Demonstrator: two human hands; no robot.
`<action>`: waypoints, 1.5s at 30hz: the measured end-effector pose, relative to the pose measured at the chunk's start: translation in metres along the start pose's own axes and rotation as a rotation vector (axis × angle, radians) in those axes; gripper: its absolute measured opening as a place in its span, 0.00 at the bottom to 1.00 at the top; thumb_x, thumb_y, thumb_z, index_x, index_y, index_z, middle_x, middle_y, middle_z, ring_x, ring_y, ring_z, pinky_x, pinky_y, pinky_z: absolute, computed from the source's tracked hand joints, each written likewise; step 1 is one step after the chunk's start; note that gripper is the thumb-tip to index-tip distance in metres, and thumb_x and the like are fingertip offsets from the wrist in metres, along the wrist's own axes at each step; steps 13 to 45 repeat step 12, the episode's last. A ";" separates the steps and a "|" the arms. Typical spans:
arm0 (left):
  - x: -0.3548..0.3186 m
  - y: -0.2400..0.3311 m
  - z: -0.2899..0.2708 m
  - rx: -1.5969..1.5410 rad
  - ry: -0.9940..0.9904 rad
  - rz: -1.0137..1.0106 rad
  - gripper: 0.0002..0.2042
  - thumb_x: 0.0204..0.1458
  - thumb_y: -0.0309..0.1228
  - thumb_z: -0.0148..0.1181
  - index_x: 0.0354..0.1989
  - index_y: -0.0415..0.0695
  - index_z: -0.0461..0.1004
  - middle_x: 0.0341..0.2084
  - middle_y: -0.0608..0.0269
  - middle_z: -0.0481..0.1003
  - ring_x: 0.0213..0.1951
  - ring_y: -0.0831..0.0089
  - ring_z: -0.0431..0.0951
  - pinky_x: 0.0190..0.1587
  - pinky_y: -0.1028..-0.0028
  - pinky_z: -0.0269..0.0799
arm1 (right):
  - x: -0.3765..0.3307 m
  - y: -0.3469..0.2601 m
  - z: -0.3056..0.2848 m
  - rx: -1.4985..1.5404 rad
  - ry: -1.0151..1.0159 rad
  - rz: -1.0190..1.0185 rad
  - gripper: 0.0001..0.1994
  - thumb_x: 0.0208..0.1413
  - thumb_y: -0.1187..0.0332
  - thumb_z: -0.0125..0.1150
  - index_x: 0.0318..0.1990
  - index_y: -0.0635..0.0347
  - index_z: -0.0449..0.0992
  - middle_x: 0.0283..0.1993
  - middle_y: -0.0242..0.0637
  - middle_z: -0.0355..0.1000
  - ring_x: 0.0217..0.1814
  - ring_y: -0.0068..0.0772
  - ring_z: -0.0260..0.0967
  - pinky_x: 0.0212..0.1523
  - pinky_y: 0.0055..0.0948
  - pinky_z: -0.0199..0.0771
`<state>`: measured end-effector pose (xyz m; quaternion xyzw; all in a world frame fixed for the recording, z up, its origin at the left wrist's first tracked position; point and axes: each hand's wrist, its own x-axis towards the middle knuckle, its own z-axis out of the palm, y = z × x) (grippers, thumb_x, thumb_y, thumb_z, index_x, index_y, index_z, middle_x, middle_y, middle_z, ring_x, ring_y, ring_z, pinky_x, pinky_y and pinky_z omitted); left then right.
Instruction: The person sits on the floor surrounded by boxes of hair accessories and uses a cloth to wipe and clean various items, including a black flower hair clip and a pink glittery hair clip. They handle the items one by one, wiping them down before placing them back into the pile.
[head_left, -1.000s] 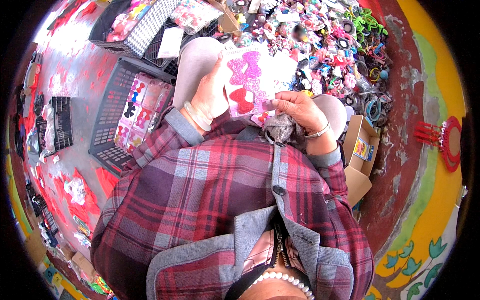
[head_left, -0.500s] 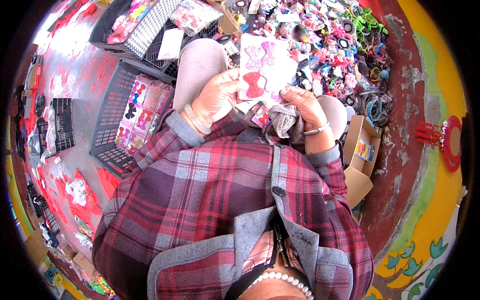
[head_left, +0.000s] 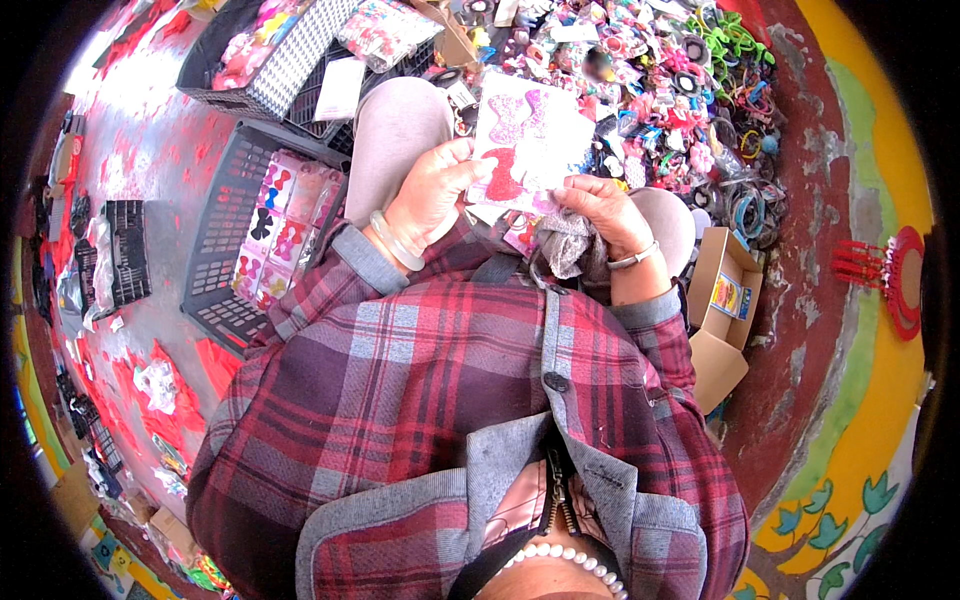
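Between my two hands, above my lap, is a white card bearing glittery bows, pink ones at the top and a red bow below. My left hand pinches its left edge, the thumb lying across the red bow. With thumb and fingers, my right hand grips the lower right corner. A crumpled grey cloth hangs just under the card by my right hand. Part of another patterned card shows beneath, mostly hidden.
A grey plastic basket on my left holds several cards of bows. Beyond it stands a black crate of packaged goods. Ahead spreads a large pile of hair accessories. An open cardboard box sits at my right.
The card has tilted slightly and shifted a little left and down. My left thumb has moved over onto the red bow, and my right hand has shifted slightly left.
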<state>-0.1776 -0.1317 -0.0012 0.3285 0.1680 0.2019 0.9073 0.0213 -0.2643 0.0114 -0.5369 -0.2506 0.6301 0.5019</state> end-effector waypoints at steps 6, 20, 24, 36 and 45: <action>0.002 -0.001 0.002 0.059 -0.003 0.018 0.11 0.55 0.25 0.48 0.45 0.35 0.68 0.40 0.55 0.74 0.41 0.71 0.76 0.47 0.73 0.70 | 0.000 -0.002 0.004 0.034 0.084 -0.049 0.04 0.51 0.71 0.60 0.29 0.61 0.77 0.28 0.26 0.71 0.31 0.15 0.65 0.34 0.17 0.63; -0.003 -0.011 -0.025 0.113 0.015 0.090 0.11 0.55 0.27 0.50 0.45 0.37 0.68 0.40 0.61 0.74 0.44 0.73 0.74 0.50 0.72 0.67 | 0.020 -0.001 0.011 -0.169 -0.002 -0.063 0.05 0.51 0.72 0.56 0.28 0.64 0.77 0.32 0.30 0.73 0.34 0.19 0.67 0.37 0.20 0.65; -0.003 -0.011 -0.025 0.113 0.015 0.090 0.11 0.55 0.27 0.50 0.45 0.37 0.68 0.40 0.61 0.74 0.44 0.73 0.74 0.50 0.72 0.67 | 0.020 -0.001 0.011 -0.169 -0.002 -0.063 0.05 0.51 0.72 0.56 0.28 0.64 0.77 0.32 0.30 0.73 0.34 0.19 0.67 0.37 0.20 0.65; -0.003 -0.011 -0.025 0.113 0.015 0.090 0.11 0.55 0.27 0.50 0.45 0.37 0.68 0.40 0.61 0.74 0.44 0.73 0.74 0.50 0.72 0.67 | 0.020 -0.001 0.011 -0.169 -0.002 -0.063 0.05 0.51 0.72 0.56 0.28 0.64 0.77 0.32 0.30 0.73 0.34 0.19 0.67 0.37 0.20 0.65; -0.003 -0.011 -0.025 0.113 0.015 0.090 0.11 0.55 0.27 0.50 0.45 0.37 0.68 0.40 0.61 0.74 0.44 0.73 0.74 0.50 0.72 0.67 | 0.020 -0.001 0.011 -0.169 -0.002 -0.063 0.05 0.51 0.72 0.56 0.28 0.64 0.77 0.32 0.30 0.73 0.34 0.19 0.67 0.37 0.20 0.65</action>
